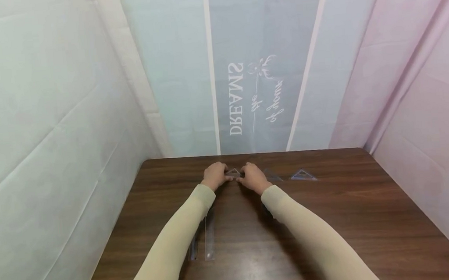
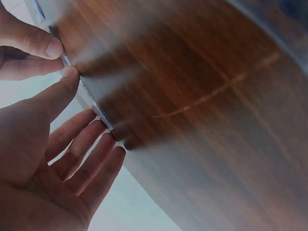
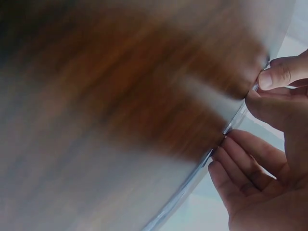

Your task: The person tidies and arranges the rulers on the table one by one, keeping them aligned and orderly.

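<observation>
Clear set square (image 1: 233,173) between hands (image 1: 215,175)

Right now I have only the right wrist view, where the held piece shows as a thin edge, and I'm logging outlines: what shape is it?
Observer: From the head view, it is a clear triangle held between the left hand and right hand.
Operator: Anything lying nearer the person's body?
Observer: Two ruler-like strips lie on the table beside the left sleeve.
Operator: Any lettering in sight?
Observer: Yes, the white word DREAMS on the backdrop beyond the table.
</observation>
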### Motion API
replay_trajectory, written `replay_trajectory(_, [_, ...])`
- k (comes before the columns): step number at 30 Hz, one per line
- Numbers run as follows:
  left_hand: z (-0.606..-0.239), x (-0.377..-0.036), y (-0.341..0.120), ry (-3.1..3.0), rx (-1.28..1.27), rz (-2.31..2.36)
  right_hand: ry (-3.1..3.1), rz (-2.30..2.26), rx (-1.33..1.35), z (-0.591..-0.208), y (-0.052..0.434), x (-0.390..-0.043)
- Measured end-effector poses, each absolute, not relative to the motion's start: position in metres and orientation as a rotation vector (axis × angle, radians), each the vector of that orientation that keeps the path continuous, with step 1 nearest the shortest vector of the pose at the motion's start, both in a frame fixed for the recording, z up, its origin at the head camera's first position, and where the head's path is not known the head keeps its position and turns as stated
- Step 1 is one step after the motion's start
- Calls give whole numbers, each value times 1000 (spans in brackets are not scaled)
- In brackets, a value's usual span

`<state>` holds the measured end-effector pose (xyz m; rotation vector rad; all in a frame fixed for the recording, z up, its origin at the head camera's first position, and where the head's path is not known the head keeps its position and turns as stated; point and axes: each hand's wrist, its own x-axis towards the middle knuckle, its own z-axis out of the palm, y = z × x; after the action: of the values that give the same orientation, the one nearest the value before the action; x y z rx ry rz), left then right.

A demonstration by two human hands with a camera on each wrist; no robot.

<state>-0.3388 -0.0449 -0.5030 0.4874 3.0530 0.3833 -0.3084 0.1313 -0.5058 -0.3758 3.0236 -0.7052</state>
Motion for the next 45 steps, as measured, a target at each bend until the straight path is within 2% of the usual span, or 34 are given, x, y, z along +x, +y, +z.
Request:
replay_trajectory(29, [-503, -328, -25, 3155, 453, 140, 3067, -745, -315, -517, 133, -309])
replay_trajectory(45, [-503, -328, -31, 3141, 482, 245, 3071, -783, -313, -515, 132, -303])
